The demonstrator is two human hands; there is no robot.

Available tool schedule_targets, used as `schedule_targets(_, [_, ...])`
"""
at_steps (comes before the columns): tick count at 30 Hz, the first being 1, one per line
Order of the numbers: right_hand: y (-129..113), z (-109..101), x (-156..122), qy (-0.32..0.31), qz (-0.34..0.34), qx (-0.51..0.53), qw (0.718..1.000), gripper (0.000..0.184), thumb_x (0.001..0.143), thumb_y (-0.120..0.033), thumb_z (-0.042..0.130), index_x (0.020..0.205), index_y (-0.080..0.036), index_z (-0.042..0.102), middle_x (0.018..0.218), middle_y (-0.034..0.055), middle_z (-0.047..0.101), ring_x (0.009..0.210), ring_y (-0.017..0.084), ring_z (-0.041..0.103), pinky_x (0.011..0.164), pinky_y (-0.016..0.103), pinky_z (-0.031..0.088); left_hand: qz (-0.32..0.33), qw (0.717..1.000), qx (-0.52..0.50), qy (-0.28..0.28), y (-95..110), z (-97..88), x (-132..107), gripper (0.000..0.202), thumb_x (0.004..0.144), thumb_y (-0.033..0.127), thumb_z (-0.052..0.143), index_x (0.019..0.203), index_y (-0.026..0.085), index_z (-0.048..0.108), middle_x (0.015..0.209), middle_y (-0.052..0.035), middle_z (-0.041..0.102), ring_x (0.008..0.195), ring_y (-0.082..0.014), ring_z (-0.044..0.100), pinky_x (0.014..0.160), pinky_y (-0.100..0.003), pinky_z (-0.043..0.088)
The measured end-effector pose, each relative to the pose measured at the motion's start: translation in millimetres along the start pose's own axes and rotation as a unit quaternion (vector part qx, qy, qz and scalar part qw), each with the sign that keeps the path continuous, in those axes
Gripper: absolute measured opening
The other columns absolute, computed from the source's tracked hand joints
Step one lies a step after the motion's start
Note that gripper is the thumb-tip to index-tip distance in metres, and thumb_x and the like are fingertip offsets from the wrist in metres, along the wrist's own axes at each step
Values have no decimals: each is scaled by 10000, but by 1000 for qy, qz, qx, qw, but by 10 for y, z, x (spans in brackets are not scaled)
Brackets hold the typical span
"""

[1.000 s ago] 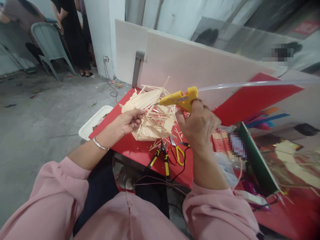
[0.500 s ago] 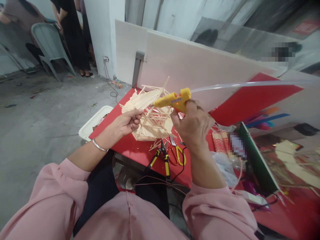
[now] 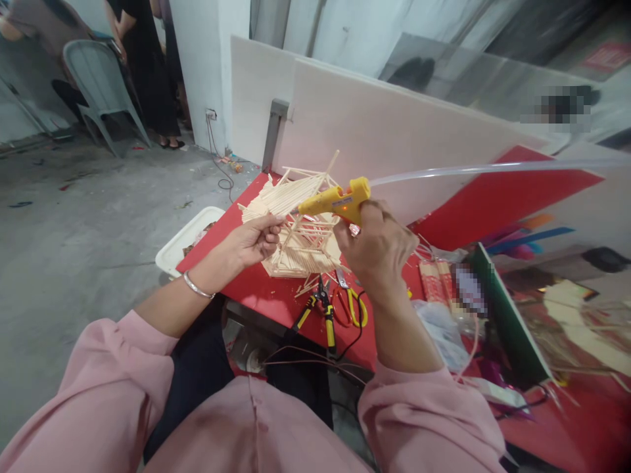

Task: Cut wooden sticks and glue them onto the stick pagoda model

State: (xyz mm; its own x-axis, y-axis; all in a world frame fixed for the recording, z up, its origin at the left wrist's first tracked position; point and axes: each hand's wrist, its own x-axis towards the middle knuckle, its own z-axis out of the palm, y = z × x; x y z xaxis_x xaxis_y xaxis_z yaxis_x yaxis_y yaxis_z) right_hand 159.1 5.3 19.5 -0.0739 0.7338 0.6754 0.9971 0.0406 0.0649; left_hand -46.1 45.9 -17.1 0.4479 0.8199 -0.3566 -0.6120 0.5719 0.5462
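Note:
My right hand (image 3: 382, 246) is wrapped round the grip of a yellow hot glue gun (image 3: 338, 202), its small orange light lit. The gun's nozzle points left, close to the fingertips of my left hand (image 3: 261, 240). Those fingers are pinched on what looks like a thin wooden stick at the lower edge of the slatted roof; the fingers hide most of it. Both hands are over a model house of thin wooden sticks (image 3: 305, 253), which has a sloping slatted panel and an open frame. A long clear glue stick (image 3: 444, 172) trails from the back of the gun.
On the red table (image 3: 261, 295) lie yellow-and-black pliers (image 3: 323, 305) and scissors (image 3: 355, 309) with red and yellow handles. At right are plastic bags (image 3: 441, 332) and a green-sided box (image 3: 513, 322). White boards (image 3: 394, 125) lean behind. A white tub (image 3: 187, 236) stands left.
My right hand has brought the glue gun slightly left, its nozzle nearer my left fingertips. My left hand keeps its pinch, and the view has shifted a little.

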Motion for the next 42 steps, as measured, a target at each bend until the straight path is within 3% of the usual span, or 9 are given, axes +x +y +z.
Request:
schedule_targets(12, [96,-10,-11,32,32,-1,999,386,871,-406,480,1107,-138,627,824,97,623,686,175,506,588,304,267,-7,1000,16,-15,20,-3,3,187,796,61,678,656,125,571,501,30,516,354,-16,438,326,-105,326])
schedule_targets(20, [197,-23,-25,50,76,-11,996,432,857,-450,502,1130,-135,617,866,125,658,638,173,491,584,315,247,4,999,29,26,26,85,-25,184,806,49,651,653,118,575,481,29,514,340,-13,427,326,-105,314])
schedule_targets(31, [152,44,-43,60,44,-3,997,381,870,-438,495,1094,-155,615,846,96,634,687,181,533,583,304,284,55,994,66,61,2,138,-11,216,801,34,651,625,131,572,470,26,516,348,-22,428,348,-119,328])
schedule_targets(42, [115,50,-36,57,36,0,998,378,889,-417,486,1123,-149,614,882,109,636,741,202,571,593,312,321,42,994,73,63,20,144,-4,199,795,32,623,626,127,577,461,30,502,341,-23,416,340,-121,326])
